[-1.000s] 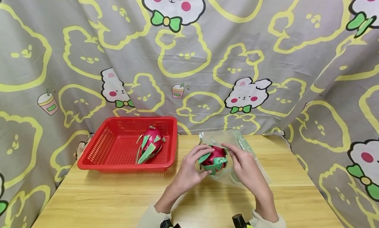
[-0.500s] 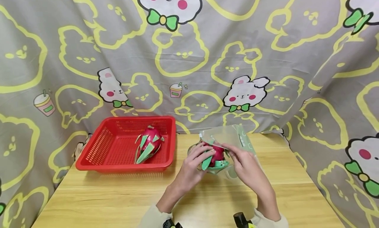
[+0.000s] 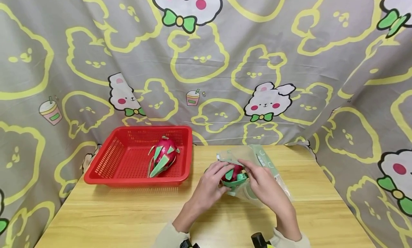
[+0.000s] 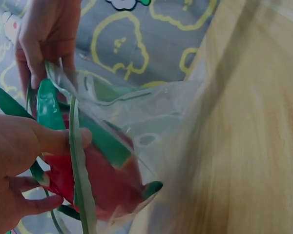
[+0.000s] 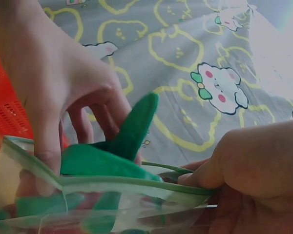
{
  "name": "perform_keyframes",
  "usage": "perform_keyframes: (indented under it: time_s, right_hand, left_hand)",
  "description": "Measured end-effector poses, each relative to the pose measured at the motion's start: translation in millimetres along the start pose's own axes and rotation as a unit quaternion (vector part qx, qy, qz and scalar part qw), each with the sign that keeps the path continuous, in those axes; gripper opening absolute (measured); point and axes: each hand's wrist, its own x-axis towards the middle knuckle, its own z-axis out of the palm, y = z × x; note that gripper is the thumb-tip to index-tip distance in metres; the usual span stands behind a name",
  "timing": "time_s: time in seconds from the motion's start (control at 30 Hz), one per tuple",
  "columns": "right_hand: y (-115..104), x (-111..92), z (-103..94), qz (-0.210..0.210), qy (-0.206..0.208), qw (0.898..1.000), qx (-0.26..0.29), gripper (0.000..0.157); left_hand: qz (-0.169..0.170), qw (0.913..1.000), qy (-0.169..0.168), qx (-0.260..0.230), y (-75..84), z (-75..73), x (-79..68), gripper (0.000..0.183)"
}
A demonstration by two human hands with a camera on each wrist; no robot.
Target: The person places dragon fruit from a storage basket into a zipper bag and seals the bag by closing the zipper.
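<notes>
A magenta dragon fruit (image 3: 237,168) with green scales sits in the mouth of a clear zip bag (image 3: 269,165) that has a green printed side. My left hand (image 3: 209,185) grips the fruit from the left. In the left wrist view, its thumb (image 4: 58,140) lies across the bag's green zip edge, and much of the fruit shows through the plastic. Green scale tips stand out above the rim in the right wrist view. On the bag's right side my right hand (image 3: 265,183) pinches the rim of the opening between thumb and fingers.
A red perforated basket (image 3: 138,183) stands at the left on the wooden table (image 3: 128,215), with a second dragon fruit (image 3: 165,153) in it. Behind the table hangs a grey curtain (image 3: 212,126) with cartoon prints.
My left hand has shifted slightly right and its fingers cover more of the fruit, which has turned and shows less. The bag's upper flap rose, then came down again. My right hand keeps its hold.
</notes>
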Motion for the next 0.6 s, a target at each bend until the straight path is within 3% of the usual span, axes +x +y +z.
perform_keyframes:
  time_s: [0.13, 0.3, 0.47, 0.6]
  right_hand:
    - [1, 1, 3.4, -0.001, -0.008, 1.000, -0.006, 0.034]
    - [2, 2, 7.1, -0.012, -0.006, 1.000, -0.026, 0.035]
    - [3, 3, 7.8, -0.003, -0.012, 0.999, -0.030, 0.036]
    - [4, 4, 8.3, -0.001, -0.011, 1.000, -0.029, 0.036]
  left_hand:
    - [-0.023, 0.9993, -0.009, 0.027, 2.5, 3.9, -3.2, 0.067]
    - [-0.010, 0.9992, -0.007, 0.037, 0.4, 7.6, -6.1, 0.065]
    - [0.003, 0.9999, 0.008, 0.009, -2.0, 11.0, -5.4, 0.071]
    - [-0.019, 0.9993, 0.002, -0.033, -3.7, 10.8, -4.5, 0.074]
